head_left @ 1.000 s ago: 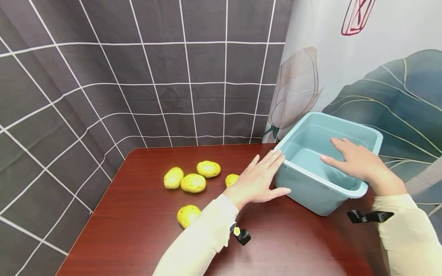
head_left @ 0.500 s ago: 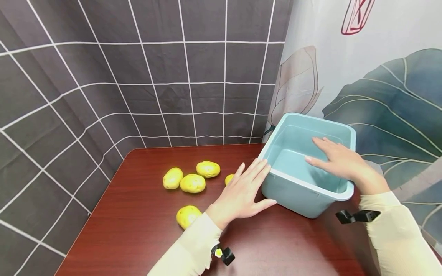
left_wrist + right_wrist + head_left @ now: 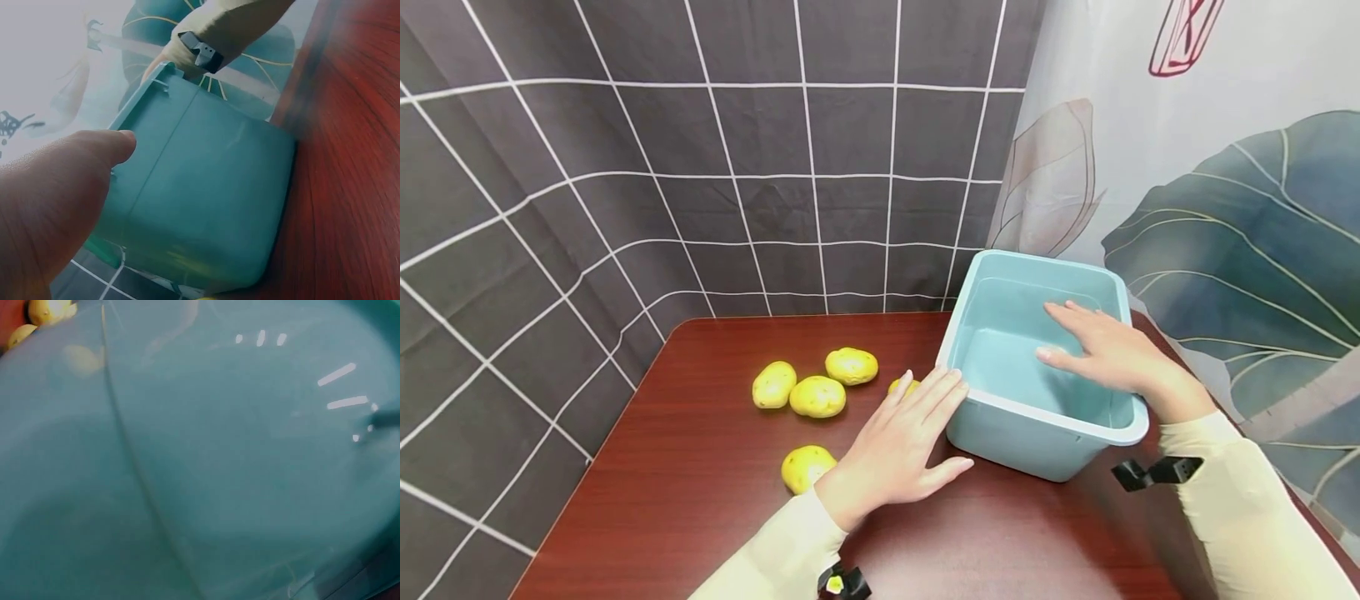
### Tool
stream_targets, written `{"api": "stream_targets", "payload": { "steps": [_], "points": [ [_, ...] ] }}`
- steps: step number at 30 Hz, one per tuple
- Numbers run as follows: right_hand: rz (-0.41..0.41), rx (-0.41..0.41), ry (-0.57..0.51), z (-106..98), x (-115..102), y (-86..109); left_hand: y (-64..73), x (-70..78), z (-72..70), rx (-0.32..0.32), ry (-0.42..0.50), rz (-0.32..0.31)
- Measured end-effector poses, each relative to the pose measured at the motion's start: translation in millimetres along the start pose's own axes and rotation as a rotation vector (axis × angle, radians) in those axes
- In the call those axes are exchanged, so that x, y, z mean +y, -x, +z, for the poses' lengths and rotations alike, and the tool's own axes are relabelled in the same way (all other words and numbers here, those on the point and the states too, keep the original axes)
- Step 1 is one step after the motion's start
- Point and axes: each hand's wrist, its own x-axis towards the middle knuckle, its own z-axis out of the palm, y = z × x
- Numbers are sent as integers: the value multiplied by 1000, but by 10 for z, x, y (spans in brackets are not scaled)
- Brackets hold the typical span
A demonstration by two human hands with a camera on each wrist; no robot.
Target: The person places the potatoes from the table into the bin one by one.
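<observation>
A light blue plastic tub [image 3: 1030,442] stands at the right of the dark red table in the head view. My left hand [image 3: 891,446] lies against its near left corner, fingers straight and fingertips at the rim, thumb spread toward the near wall. In the left wrist view that thumb [image 3: 94,153] points at the outer wall of the tub [image 3: 194,187]. Over the right rim reaches my right hand [image 3: 1101,346], its fingers extended above the tub's inside. The tub's blue surface [image 3: 237,462] fills most of the right wrist view.
Three potatoes [image 3: 817,397] lie grouped left of the tub. Another potato [image 3: 806,467] sits nearer, by the left sleeve, and one more potato [image 3: 902,386] is partly hidden behind the left hand. A dark grid curtain [image 3: 850,167] and a leaf-print curtain [image 3: 1232,225] hang behind the table.
The tub has slid left along the table, closer to the potatoes. Both hands have moved left with it, their fingers still straight. The potatoes stay where they were.
</observation>
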Motion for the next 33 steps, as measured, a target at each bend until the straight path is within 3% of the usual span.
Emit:
{"api": "stream_targets", "payload": {
  "steps": [17, 22, 33],
  "points": [
    [-83, 38, 25, 135, -245, -100, 239, -79, -199, -29, -7, 1],
    [-123, 37, 27, 158, -323, -132, 330, -96, -240, -11, -10, 2],
    [-173, 52, 19, 183, -375, -167, 441, -22, -325, 12, -3, 46]
  ]
}}
